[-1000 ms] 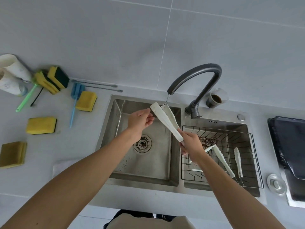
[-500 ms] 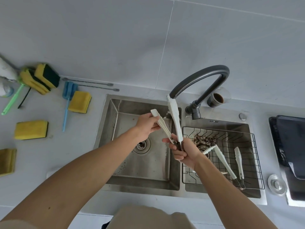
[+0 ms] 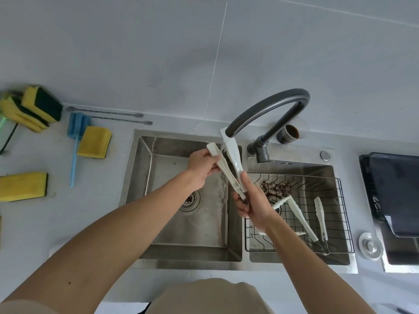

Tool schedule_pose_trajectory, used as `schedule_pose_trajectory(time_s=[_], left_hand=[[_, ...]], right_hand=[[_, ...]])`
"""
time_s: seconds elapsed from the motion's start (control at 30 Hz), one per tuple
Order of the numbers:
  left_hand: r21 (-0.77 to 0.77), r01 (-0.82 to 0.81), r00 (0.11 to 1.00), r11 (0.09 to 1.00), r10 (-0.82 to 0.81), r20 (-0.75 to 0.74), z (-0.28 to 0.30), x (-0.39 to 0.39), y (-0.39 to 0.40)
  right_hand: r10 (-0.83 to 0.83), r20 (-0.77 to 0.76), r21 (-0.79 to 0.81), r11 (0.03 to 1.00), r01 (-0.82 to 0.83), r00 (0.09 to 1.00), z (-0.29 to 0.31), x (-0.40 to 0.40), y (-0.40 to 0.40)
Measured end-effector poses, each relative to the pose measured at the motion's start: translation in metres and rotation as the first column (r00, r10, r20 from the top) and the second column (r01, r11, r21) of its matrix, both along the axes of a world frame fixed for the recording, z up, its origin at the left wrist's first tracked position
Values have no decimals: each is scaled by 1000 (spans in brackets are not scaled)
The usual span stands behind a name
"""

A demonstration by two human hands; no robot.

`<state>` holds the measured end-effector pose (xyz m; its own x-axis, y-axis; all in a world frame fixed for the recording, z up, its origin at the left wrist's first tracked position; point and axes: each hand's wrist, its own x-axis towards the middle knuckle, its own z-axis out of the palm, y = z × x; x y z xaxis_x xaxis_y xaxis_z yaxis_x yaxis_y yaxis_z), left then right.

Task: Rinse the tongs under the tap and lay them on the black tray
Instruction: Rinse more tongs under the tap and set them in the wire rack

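White tongs (image 3: 231, 155) are held up over the left sink basin (image 3: 158, 168), their two arms spread apart. One arm's tip sits right under the spout of the dark grey tap (image 3: 267, 107), where water runs onto it. My right hand (image 3: 251, 205) grips the hinge end. My left hand (image 3: 204, 166) pinches the tip of the other arm. The black tray (image 3: 394, 191) stands at the far right on the counter.
A wire basket (image 3: 340, 214) in the right basin holds two more white tongs (image 3: 299, 220) and dark food scraps (image 3: 276, 188). Yellow sponges (image 3: 94, 142) and a blue brush (image 3: 76, 141) lie on the left counter. A round sink plug (image 3: 370, 245) sits beside the tray.
The tongs' arms have spread apart and swung more upright. One tip has risen to the tap's spout, and my left hand holds the other arm's tip.
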<state>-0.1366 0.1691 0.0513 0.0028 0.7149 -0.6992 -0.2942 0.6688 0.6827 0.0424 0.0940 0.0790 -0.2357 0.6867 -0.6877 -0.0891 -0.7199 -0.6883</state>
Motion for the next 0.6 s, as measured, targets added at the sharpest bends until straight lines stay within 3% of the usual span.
schedule_pose_trajectory(time_s=[0.2, 0.6], left_hand=[[12, 57, 996, 998, -56, -75, 0, 14, -6], [30, -20, 965, 999, 27, -260, 1, 16, -3]], right_hand=[[-26, 88, 69, 997, 20, 996, -1, 9, -8], [-22, 159, 88, 996, 8, 987, 7, 0, -13]])
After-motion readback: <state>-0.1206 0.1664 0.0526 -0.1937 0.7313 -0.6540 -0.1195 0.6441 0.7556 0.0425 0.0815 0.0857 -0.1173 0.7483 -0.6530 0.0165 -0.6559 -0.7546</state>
